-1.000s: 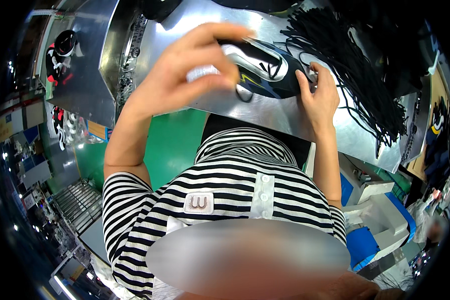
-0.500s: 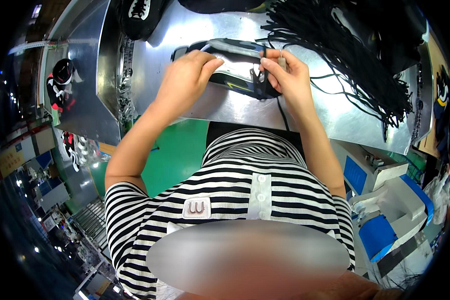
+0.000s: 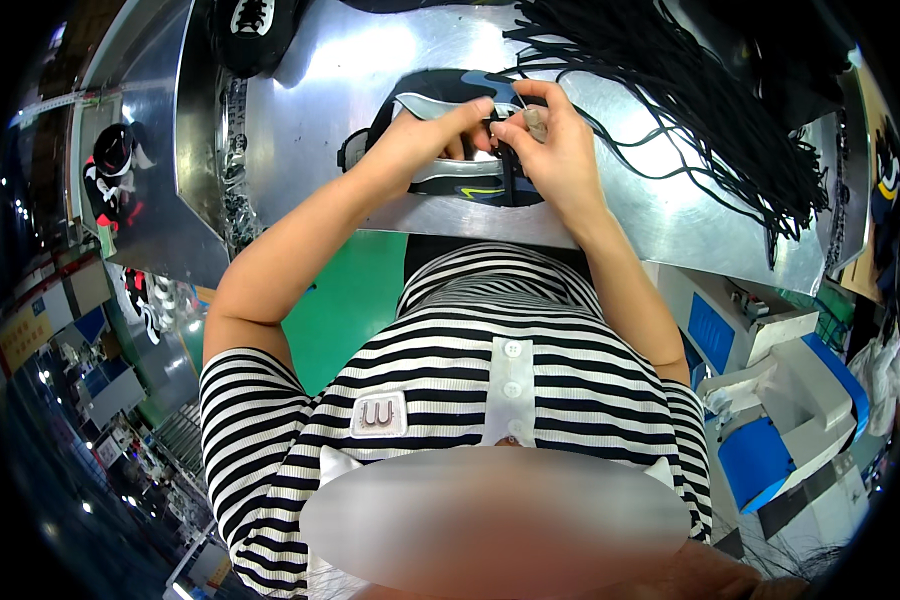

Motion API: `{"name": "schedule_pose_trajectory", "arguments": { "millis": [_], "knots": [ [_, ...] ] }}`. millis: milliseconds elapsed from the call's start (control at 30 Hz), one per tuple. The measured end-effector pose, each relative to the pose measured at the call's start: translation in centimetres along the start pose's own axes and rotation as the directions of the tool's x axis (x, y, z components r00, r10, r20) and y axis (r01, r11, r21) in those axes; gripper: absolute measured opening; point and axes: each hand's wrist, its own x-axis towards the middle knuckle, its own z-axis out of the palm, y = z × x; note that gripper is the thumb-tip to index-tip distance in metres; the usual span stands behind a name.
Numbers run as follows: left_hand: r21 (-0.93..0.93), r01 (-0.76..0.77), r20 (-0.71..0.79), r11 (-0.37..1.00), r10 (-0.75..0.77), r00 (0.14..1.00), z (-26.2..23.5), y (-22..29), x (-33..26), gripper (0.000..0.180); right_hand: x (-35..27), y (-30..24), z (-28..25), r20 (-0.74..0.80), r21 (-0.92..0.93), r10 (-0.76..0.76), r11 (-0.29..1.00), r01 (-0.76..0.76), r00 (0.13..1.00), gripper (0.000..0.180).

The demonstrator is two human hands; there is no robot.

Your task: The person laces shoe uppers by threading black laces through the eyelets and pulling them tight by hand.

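A dark shoe (image 3: 435, 88) with a grey lining and blue and yellow accents lies on its sole on the metal table, heel toward the left. My left hand (image 3: 425, 143) reaches over its opening, thumb and fingers closed at a black shoelace (image 3: 507, 160) by the lacing area. Against the same spot, my right hand (image 3: 560, 150) pinches with thumb and forefinger. A thin metal hook tool with a short pale handle (image 3: 536, 124) is tucked in my right hand, its tip pointing away from me. The fingertips partly hide the lace and eyelets.
A thick bundle of black laces (image 3: 685, 130) spreads over the right of the metal table (image 3: 300, 150). Another black shoe (image 3: 250, 30) stands at the far left. A grey and blue machine (image 3: 770, 430) is at my right; other shoes (image 3: 115, 175) are further left.
My left hand has moved right, from the shoe's heel end to the lacing area beside my right hand. The shoe has turned more upright, and my right hand has shifted slightly left.
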Motion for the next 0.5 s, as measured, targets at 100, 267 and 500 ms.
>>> {"name": "schedule_pose_trajectory", "arguments": {
  "millis": [100,267,500],
  "knots": [
    [-0.010,-0.179,-0.015,0.984,0.179,0.984,0.3,-0.6,-0.3,0.029,-0.6,-0.2,-0.5,0.046,-0.072,-0.069,0.995,0.072,0.997,0.041],
    [0.036,-0.133,-0.081,0.990,0.135,0.988,0.8,0.4,-1.2,0.020,-1.1,-0.3,-0.7,0.079,-0.119,-0.166,0.977,0.175,0.983,0.040],
    [0.208,-0.212,-0.127,0.955,0.241,0.962,0.7,-0.5,-1.8,0.021,-2.3,-1.6,-2.5,0.010,-0.265,-0.330,0.909,0.321,0.944,0.016]
  ]
}}
